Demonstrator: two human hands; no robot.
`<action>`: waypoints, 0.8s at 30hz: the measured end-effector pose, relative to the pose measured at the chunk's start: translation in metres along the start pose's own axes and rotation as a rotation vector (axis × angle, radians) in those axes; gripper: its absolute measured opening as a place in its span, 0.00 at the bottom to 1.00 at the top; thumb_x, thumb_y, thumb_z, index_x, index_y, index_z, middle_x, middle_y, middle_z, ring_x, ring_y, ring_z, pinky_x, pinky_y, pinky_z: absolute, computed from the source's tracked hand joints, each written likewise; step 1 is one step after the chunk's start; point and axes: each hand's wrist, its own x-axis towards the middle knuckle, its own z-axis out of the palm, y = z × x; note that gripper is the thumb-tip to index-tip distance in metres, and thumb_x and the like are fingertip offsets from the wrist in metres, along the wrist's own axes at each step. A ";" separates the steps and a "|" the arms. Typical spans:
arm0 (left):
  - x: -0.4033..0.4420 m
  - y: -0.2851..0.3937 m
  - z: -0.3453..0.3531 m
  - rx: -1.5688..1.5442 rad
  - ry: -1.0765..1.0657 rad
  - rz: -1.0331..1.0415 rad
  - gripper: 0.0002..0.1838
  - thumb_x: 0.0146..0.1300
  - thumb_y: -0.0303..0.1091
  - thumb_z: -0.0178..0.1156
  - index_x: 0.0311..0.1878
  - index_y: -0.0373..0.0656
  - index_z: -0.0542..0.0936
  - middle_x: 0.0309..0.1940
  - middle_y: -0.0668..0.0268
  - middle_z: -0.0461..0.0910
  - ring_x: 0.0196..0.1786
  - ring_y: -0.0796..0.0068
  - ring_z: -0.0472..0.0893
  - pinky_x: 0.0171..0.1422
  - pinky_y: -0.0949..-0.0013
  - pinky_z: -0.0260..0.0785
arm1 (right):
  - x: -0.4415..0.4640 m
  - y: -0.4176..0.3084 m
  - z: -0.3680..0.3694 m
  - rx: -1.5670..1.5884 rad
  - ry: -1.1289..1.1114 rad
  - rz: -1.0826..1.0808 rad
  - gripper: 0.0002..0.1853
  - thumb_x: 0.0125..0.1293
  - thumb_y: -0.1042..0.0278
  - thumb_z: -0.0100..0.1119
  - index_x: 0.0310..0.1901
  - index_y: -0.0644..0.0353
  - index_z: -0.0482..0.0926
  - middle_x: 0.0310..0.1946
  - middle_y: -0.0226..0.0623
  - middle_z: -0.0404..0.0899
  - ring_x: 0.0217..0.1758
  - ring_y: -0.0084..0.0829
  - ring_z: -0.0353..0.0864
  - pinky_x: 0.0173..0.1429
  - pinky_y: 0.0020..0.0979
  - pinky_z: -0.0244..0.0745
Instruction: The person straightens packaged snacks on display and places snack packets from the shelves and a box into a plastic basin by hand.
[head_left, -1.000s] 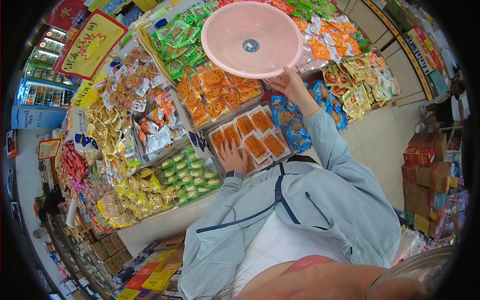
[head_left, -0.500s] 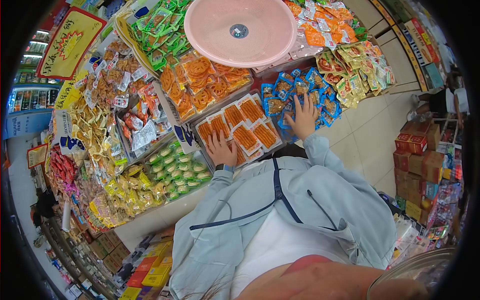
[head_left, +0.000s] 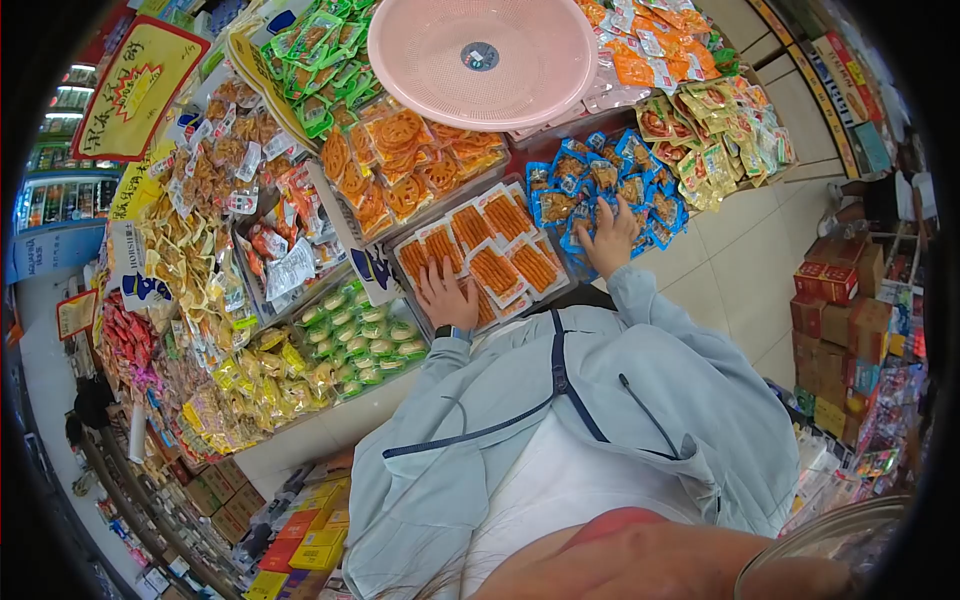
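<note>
Head view: right hand (head_left: 612, 240) now at blue packets (head_left: 555, 207), off pink basket (head_left: 430, 65).

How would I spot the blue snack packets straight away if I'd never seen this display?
Start at the big pink basket at the top of the view. Look below it and rightward, to the small packets that the right hand partly covers. Their bright blue wrapping sets them apart from the orange snack sticks on their left and the golden packets to their upper right.
</note>
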 end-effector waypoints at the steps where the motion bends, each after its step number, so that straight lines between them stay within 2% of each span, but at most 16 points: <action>1: 0.001 0.000 0.000 0.000 0.005 -0.003 0.35 0.67 0.54 0.52 0.74 0.51 0.63 0.77 0.60 0.56 0.78 0.53 0.53 0.78 0.40 0.42 | -0.001 -0.002 -0.004 0.029 -0.005 0.034 0.38 0.57 0.56 0.70 0.67 0.57 0.64 0.69 0.54 0.55 0.70 0.57 0.57 0.70 0.57 0.54; 3: 0.002 0.000 0.000 0.011 0.004 -0.005 0.35 0.67 0.54 0.52 0.74 0.51 0.63 0.76 0.60 0.57 0.78 0.53 0.53 0.78 0.40 0.42 | -0.003 -0.005 -0.010 0.091 -0.011 0.105 0.38 0.58 0.58 0.70 0.67 0.59 0.64 0.68 0.55 0.57 0.69 0.57 0.59 0.69 0.55 0.56; 6: 0.002 -0.001 0.000 0.015 0.010 -0.003 0.35 0.67 0.54 0.53 0.74 0.50 0.64 0.76 0.59 0.57 0.77 0.53 0.53 0.77 0.40 0.42 | -0.004 0.005 -0.012 0.148 -0.173 0.155 0.35 0.58 0.64 0.68 0.65 0.61 0.65 0.65 0.55 0.61 0.67 0.57 0.62 0.69 0.51 0.61; 12: 0.001 0.001 -0.001 -0.008 0.011 -0.006 0.35 0.67 0.53 0.53 0.74 0.50 0.64 0.76 0.59 0.57 0.78 0.53 0.53 0.78 0.40 0.41 | 0.008 0.019 -0.021 0.106 -0.241 0.035 0.26 0.59 0.71 0.61 0.60 0.65 0.71 0.55 0.53 0.76 0.55 0.53 0.77 0.59 0.45 0.75; 15: 0.000 0.000 -0.002 -0.015 0.013 0.001 0.35 0.66 0.53 0.53 0.74 0.50 0.64 0.76 0.59 0.57 0.78 0.53 0.53 0.78 0.40 0.40 | 0.027 0.025 -0.035 0.099 -0.314 0.048 0.21 0.63 0.72 0.57 0.58 0.67 0.74 0.48 0.53 0.81 0.48 0.51 0.82 0.52 0.45 0.78; 18: 0.000 0.000 -0.002 -0.020 0.011 -0.004 0.35 0.66 0.53 0.53 0.74 0.50 0.63 0.76 0.59 0.57 0.78 0.53 0.53 0.78 0.40 0.40 | 0.037 0.037 -0.043 0.144 -0.221 0.026 0.16 0.66 0.72 0.56 0.54 0.62 0.79 0.41 0.51 0.84 0.42 0.50 0.84 0.46 0.43 0.79; 24: 0.000 0.001 -0.002 -0.017 0.003 -0.014 0.35 0.65 0.52 0.54 0.74 0.50 0.64 0.76 0.60 0.57 0.78 0.53 0.53 0.78 0.40 0.41 | 0.059 0.047 -0.050 0.375 -0.251 0.196 0.12 0.67 0.67 0.60 0.47 0.64 0.84 0.37 0.49 0.86 0.38 0.42 0.87 0.41 0.36 0.78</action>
